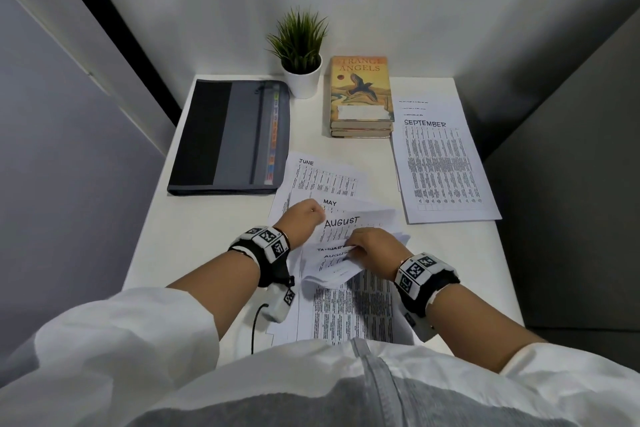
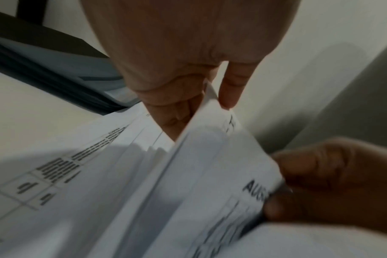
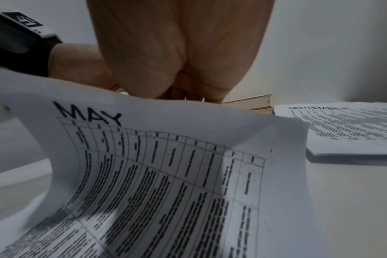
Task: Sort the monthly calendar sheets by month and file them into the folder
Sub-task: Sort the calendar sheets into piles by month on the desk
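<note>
We saw both hands working the loose calendar sheets (image 1: 346,253) at about six o'clock on the white tabletop (image 1: 180,236): the left hand (image 1: 304,215) pinched the upper edge of a lifted AUGUST sheet (image 1: 349,224), and the right hand (image 1: 375,246) gripped a bent bundle of sheets beside it. The closed folder (image 1: 228,137) lay flat at ten o'clock, while a SEPTEMBER pile (image 1: 443,163) sat at two o'clock, just beside stacked books (image 1: 362,97) and a potted plant (image 1: 301,55) at twelve.
</note>
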Action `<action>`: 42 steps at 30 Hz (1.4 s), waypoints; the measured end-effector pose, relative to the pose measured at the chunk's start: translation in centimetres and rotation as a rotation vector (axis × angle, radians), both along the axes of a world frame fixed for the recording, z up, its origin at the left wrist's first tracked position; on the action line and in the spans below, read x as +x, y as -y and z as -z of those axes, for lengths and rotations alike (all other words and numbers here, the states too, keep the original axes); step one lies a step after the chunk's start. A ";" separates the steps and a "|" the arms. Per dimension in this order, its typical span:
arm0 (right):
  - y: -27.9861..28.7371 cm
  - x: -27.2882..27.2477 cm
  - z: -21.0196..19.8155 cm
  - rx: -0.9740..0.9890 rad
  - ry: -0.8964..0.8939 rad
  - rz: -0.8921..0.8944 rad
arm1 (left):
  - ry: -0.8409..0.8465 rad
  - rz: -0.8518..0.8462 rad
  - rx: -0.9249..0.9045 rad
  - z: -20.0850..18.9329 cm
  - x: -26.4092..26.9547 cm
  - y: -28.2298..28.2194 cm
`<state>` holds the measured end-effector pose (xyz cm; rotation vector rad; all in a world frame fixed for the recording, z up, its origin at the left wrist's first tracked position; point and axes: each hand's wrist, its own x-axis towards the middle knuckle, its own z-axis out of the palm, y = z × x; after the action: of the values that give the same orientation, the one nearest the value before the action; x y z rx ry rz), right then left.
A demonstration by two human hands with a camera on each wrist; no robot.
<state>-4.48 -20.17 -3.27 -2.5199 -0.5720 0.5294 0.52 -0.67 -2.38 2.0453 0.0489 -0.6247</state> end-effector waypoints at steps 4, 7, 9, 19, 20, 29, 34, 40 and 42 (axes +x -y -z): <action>-0.3 -0.1 0.0 -0.007 0.009 -0.031 | 0.021 0.140 0.158 1.1 -1.4 0.3; -0.1 -0.2 0.0 -0.006 0.069 -0.023 | 0.072 0.162 0.197 1.5 -1.5 0.4; 0.3 -0.1 0.1 -0.005 0.113 0.028 | 0.090 0.171 0.205 1.5 -1.4 0.2; -0.2 -0.1 0.3 -0.003 0.227 0.259 | -0.077 0.294 0.080 0.8 -0.9 -1.5; 0.0 -0.3 0.4 0.000 0.230 0.266 | -0.099 0.244 0.071 0.8 -0.8 -1.6; 0.4 -2.4 0.8 0.011 0.127 0.120 | -0.053 0.103 0.258 2.9 -0.2 -1.8; 0.6 -2.3 1.2 0.013 0.093 0.102 | -0.035 0.184 0.251 3.0 0.1 -1.3; 0.5 -2.0 1.6 0.028 0.102 0.139 | -0.018 0.184 0.271 3.1 0.1 -1.0; 0.5 -2.1 1.6 0.050 0.130 0.152 | -0.018 0.171 0.261 3.4 0.1 -0.9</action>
<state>-6.57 -20.69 -4.82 -2.5371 -0.4305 0.2933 0.61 0.27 -5.77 2.3125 -0.0367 -0.7759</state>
